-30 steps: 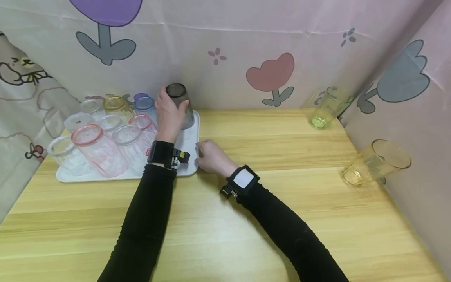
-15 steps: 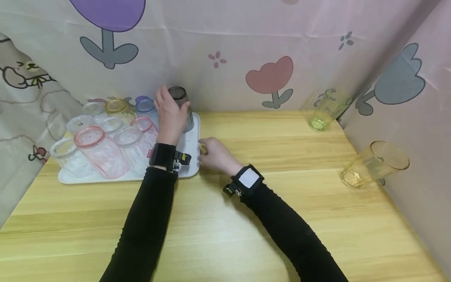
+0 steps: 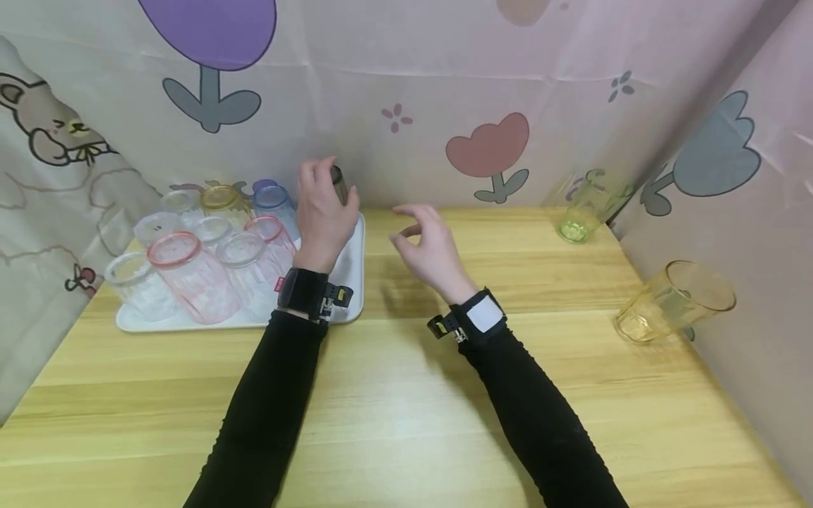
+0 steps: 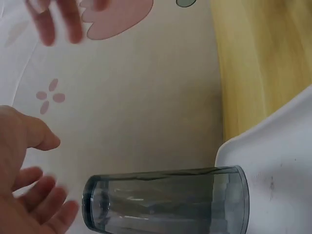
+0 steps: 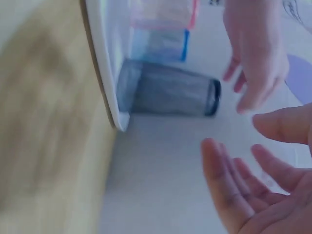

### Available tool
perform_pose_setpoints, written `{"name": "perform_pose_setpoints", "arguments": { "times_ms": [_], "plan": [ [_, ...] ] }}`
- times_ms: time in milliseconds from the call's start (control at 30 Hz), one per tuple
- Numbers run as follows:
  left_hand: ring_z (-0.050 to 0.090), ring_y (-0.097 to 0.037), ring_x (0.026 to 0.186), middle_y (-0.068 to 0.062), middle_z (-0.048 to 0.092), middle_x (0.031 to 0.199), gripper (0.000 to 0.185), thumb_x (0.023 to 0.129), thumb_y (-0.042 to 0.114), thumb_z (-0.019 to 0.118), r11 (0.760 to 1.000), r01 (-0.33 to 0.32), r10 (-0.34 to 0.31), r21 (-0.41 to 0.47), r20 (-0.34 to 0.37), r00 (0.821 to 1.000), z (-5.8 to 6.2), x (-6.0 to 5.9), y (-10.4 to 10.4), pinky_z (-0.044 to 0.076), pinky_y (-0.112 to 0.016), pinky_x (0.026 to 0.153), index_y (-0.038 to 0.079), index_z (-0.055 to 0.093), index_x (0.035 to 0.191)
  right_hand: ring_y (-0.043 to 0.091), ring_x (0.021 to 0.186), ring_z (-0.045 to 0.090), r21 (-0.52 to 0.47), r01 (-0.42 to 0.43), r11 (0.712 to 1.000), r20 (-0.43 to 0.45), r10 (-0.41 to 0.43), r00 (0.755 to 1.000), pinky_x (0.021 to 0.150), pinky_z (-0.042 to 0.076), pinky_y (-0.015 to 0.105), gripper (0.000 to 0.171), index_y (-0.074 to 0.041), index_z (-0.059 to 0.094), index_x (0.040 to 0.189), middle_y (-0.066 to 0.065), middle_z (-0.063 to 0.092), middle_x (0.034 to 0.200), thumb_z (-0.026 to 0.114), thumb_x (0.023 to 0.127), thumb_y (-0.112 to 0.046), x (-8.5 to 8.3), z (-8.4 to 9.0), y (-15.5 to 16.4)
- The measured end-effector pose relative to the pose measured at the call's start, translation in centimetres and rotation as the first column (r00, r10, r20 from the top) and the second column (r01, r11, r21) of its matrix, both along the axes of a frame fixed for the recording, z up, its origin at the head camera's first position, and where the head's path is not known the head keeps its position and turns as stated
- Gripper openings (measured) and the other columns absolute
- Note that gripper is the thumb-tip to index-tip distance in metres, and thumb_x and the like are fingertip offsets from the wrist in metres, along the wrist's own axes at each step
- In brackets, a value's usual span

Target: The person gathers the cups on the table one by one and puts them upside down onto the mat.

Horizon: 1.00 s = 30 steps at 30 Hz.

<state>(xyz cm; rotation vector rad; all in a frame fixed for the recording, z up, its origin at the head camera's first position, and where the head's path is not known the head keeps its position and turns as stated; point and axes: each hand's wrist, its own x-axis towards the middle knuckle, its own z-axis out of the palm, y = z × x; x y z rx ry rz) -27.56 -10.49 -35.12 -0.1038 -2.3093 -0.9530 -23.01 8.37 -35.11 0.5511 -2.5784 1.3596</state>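
At the far right corner of the white plastic tray (image 3: pixel 353 271), a smoky grey tumbler (image 4: pixel 165 202) stands inverted, rim down. Left hand (image 3: pixel 324 212) hovers just beside it, fingers (image 4: pixel 36 204) relaxed and spread, holding nothing. Right hand (image 3: pixel 428 247) hangs above the pale wooden bench (image 3: pixel 406 395), fingers loosely open and empty. Clear, pink, yellow and blue tumblers (image 3: pixel 209 247) crowd the tray's left.

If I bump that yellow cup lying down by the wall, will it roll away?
Probably. The yellow cup lies on its side on the table, so it could roll. Being narrower at the bottom, it would likely curve. It looks clear and hard, maybe breakable.
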Motion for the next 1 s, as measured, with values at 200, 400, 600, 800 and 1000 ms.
{"name": "perform_pose_setpoints", "arguments": {
  "times_ms": [200,400,600,800,1000],
  "plan": [
    [0.059,-0.028,0.099,-0.012,0.056,0.119,0.048,0.100,0.022,0.063,0.992,0.103,-0.084,-0.070,0.237,0.968,-0.6,0.1,1.2,0.051,-0.045,0.079,0.005,0.053,0.143,0.023,0.105,0.068,-0.167,0.067,0.984,-0.112,-0.087,0.990,0.082,0.062,0.034,0.040,-0.004,0.063,0.135,0.011,0.057,0.136,0.070,0.096,-0.006,-0.8,1.0,2.4],
    [0.061,-0.033,0.112,-0.015,0.055,0.134,0.046,0.099,0.022,0.059,0.972,0.186,-0.103,-0.141,0.454,0.885,-1.4,0.1,1.9,0.053,-0.049,0.090,0.005,0.055,0.142,0.017,0.098,0.067,-0.257,0.139,0.956,-0.211,-0.196,0.958,0.079,0.060,0.027,0.038,-0.002,0.065,0.132,0.011,0.058,0.131,0.070,0.094,-0.002,-2.2,1.7,5.1],
    [0.058,-0.037,0.120,-0.019,0.055,0.138,0.045,0.095,0.015,0.062,0.936,0.258,-0.063,-0.239,0.607,0.793,-2.1,0.0,1.8,0.052,-0.053,0.097,0.002,0.058,0.138,0.012,0.098,0.066,-0.319,0.230,0.919,-0.254,-0.317,0.914,0.076,0.054,0.020,0.035,-0.006,0.066,0.131,0.004,0.057,0.128,0.066,0.096,-0.005,-3.7,2.5,7.8],
    [0.059,-0.034,0.113,-0.019,0.064,0.121,0.038,0.086,0.003,0.065,0.896,0.336,-0.057,-0.289,0.678,0.733,-2.9,0.1,1.8,0.054,-0.050,0.094,-0.002,0.062,0.124,0.009,0.101,0.062,-0.369,0.337,0.866,-0.219,-0.433,0.874,0.079,0.052,0.021,0.039,-0.008,0.063,0.134,-0.002,0.053,0.127,0.066,0.095,-0.005,-5.0,2.6,10.9],
    [0.060,-0.031,0.098,-0.016,0.065,0.107,0.018,0.085,-0.002,0.064,0.894,0.343,-0.054,-0.287,0.692,0.719,-3.3,0.1,1.8,0.055,-0.044,0.080,0.000,0.062,0.103,0.010,0.114,0.055,-0.415,0.472,0.777,-0.148,-0.570,0.808,0.094,0.053,0.025,0.047,-0.007,0.056,0.139,-0.003,0.048,0.135,0.065,0.093,0.000,-6.4,2.4,13.9]
  ]
}}
